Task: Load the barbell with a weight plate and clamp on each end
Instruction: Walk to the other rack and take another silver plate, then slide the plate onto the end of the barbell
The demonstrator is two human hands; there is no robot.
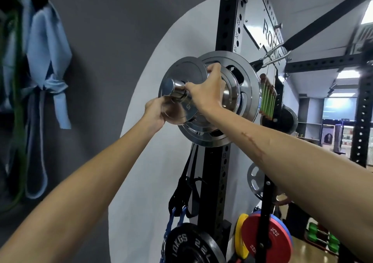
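Storage peg (175,90): chrome stub sticking out from the black rack upright (227,30), carrying a small chrome plate (182,68) at its tip. Behind that plate, nearer the upright, a larger chrome plate (247,77) is hanging on the peg.

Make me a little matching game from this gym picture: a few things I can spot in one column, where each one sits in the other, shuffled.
Things:
1. small chrome plate
2. red plate
3. black plate marked 10KGS
4. light blue cloth

Places:
A. hanging on the dark wall, far left
B. gripped by the left hand and right hand on the chrome peg
C. lowest centre, below the straps
D. low on the right, beside a yellow plate

Pairs: 1-B, 2-D, 3-C, 4-A
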